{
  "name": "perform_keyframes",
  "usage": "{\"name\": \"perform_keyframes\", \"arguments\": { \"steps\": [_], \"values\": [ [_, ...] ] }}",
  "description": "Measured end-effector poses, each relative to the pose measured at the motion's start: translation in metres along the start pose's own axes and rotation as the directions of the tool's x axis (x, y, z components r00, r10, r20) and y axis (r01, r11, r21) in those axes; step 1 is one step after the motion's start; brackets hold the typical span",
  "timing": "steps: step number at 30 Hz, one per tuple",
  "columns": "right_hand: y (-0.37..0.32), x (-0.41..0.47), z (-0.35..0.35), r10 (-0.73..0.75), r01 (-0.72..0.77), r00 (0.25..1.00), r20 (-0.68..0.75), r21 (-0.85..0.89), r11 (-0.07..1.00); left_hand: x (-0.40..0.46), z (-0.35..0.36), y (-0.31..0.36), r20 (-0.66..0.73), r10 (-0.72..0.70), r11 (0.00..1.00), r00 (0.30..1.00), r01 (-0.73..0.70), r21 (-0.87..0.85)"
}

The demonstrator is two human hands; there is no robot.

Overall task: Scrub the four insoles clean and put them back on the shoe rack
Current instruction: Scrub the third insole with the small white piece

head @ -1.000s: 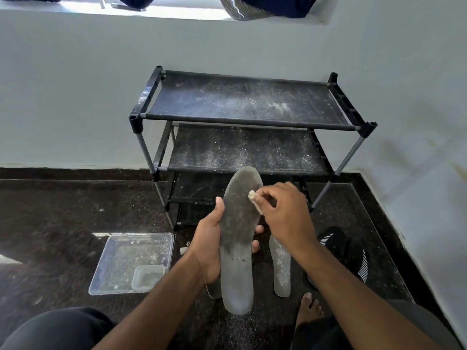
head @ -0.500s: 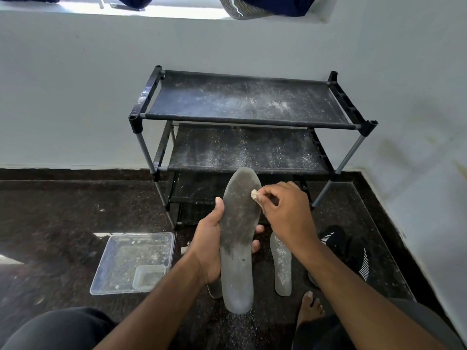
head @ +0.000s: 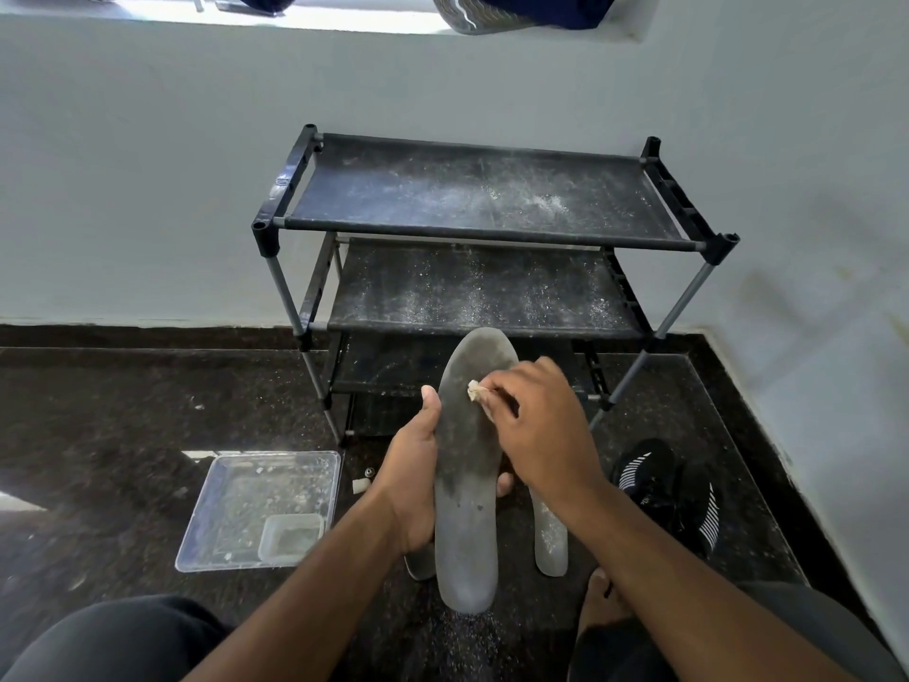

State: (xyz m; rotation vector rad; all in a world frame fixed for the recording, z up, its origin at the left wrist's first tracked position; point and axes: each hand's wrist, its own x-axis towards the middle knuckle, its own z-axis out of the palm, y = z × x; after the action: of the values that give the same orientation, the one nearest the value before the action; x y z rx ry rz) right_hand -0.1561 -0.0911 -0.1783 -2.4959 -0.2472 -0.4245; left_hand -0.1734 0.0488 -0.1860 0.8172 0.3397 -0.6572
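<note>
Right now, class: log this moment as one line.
left hand: holds insole | right hand: rubs scrap on it | rack: bare

The left hand [head: 410, 489] gripped a grey insole [head: 469, 465] upright before the dusty black shoe rack [head: 472, 224], while the right hand [head: 536, 430] pinched a small pale scrap [head: 474, 390] against its upper part. A second insole [head: 551, 539] lay on the dark floor [head: 98, 435] beside a black shoe [head: 674, 489], and a clear plastic tray [head: 260, 509] sat to the left
</note>
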Motion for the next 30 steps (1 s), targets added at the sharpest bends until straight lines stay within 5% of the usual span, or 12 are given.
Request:
{"name": "perform_keyframes", "arguments": {
  "steps": [6,11,18,25,30],
  "values": [
    [-0.017,-0.019,0.013,-0.163,0.158,0.969,0.186,0.04,0.987,0.004,-0.008,0.004,-0.127,0.008,0.998,0.992,0.0,0.062],
    [-0.005,-0.003,0.002,-0.048,0.051,0.997,0.068,-0.032,0.998,0.006,-0.008,0.004,-0.138,0.096,0.992,0.986,-0.084,0.091],
    [0.0,0.002,-0.006,0.068,-0.071,0.996,-0.065,-0.05,0.996,-0.004,0.002,0.004,-0.003,0.038,0.999,0.999,-0.038,0.034],
    [0.004,0.003,-0.016,-0.075,0.064,0.985,0.156,0.072,0.995,0.002,-0.006,0.009,-0.038,0.066,0.997,0.997,-0.065,0.034],
    [0.009,0.004,-0.02,-0.064,0.047,0.994,0.089,0.178,0.983,0.005,-0.007,0.003,0.017,0.029,0.994,0.999,-0.031,0.108]
  ]
}}
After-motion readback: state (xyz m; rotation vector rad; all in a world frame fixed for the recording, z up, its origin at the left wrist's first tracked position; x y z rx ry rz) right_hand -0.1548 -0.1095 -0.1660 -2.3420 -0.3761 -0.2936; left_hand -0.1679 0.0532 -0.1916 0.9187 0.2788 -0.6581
